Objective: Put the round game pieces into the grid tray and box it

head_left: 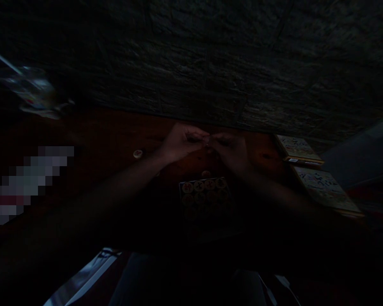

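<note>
Right grip [232,151] sits near wall [210,76] and two boxes [325,187].

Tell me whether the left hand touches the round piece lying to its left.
Apart: the head view shows a strip of dark tabletop between the left hand and the round piece.

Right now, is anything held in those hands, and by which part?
That cannot be told: the left hand and right hand come together, but it is too dark to tell whether anything is pinched between them, or where.
</note>
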Demonstrator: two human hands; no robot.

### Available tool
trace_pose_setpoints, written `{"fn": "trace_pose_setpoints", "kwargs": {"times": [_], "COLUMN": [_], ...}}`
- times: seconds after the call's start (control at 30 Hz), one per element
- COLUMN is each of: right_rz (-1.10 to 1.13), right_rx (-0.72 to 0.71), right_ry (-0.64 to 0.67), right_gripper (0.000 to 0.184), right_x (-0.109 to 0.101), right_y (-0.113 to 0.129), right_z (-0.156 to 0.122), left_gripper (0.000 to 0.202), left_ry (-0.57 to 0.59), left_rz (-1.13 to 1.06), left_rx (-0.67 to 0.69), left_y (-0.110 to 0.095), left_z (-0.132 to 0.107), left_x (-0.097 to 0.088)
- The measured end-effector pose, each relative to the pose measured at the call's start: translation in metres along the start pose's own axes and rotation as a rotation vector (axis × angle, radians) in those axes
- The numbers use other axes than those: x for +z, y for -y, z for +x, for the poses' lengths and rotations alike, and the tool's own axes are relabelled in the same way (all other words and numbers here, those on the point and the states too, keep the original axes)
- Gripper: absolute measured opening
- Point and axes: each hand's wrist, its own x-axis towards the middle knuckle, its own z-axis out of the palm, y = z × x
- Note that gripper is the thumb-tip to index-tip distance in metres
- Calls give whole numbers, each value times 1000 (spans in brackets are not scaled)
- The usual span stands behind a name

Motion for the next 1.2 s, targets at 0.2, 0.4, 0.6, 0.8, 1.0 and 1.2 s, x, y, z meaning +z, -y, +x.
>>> {"fn": "trace_pose_setpoints", "kwargs": {"times": [0.2,0.4,0.6,0.8,1.0,1.2], "right_rz": [76,39,26,19,25,34], "right_rx": [-50,-50,-17,-32,-22,1], "right_ry": [38,30,15,34,47,45], "right_gripper": [45,32,31,41,46,47], "right_x": [0,0,0,0,1,1], "right_y": [-4,-6,-7,0,7,3], "right_z": [1,3,3,0,-1,1], "left_gripper": [21,28,26,20,23,23], "left_ry": [20,13,48,57,80,98], "left_rz": [-8,-140,-143,-26,-14,-34], "left_rx": [14,-140,-123,-14,47,6], "left_y": [3,3,5,3,7,6], "left_z": [1,1,0,-1,-1,-3], "left_x": [-2,-3,-4,-2,-1,0]}}
